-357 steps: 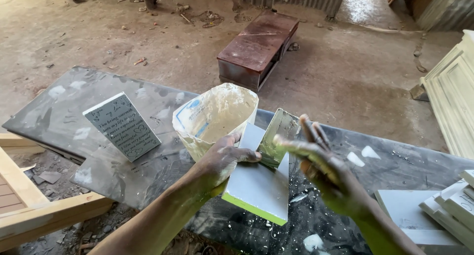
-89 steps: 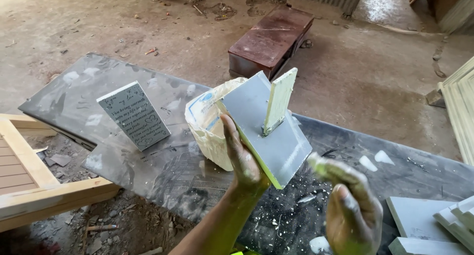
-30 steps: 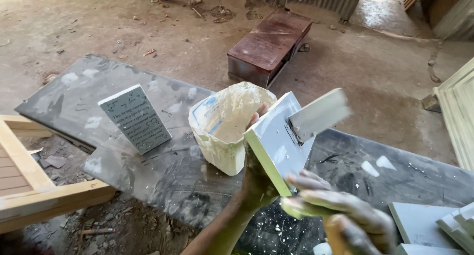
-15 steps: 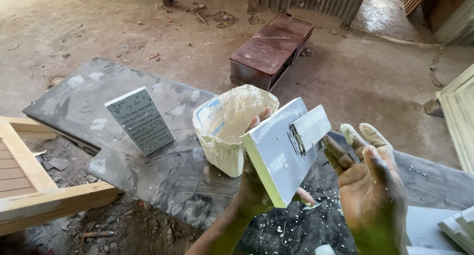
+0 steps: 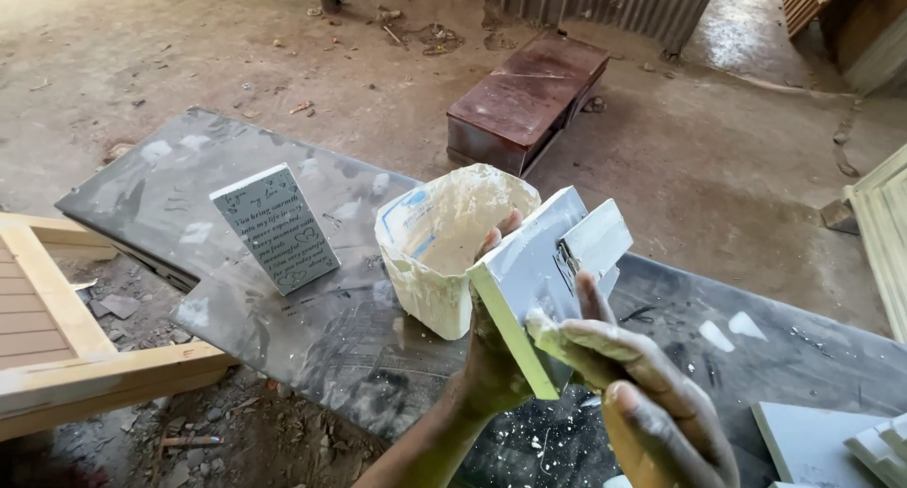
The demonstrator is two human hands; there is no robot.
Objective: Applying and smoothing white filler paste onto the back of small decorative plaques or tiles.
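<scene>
Above dark slab [image 5: 312, 346], left hand [image 5: 496, 356] gripping tilted board [image 5: 534, 290], right hand [image 5: 652, 403] fingers on it

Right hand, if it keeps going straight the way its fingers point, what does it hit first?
The right hand points up and left at the white board held by the left hand. Its fingertips look already at the board's face, though depth is hard to judge.
</scene>
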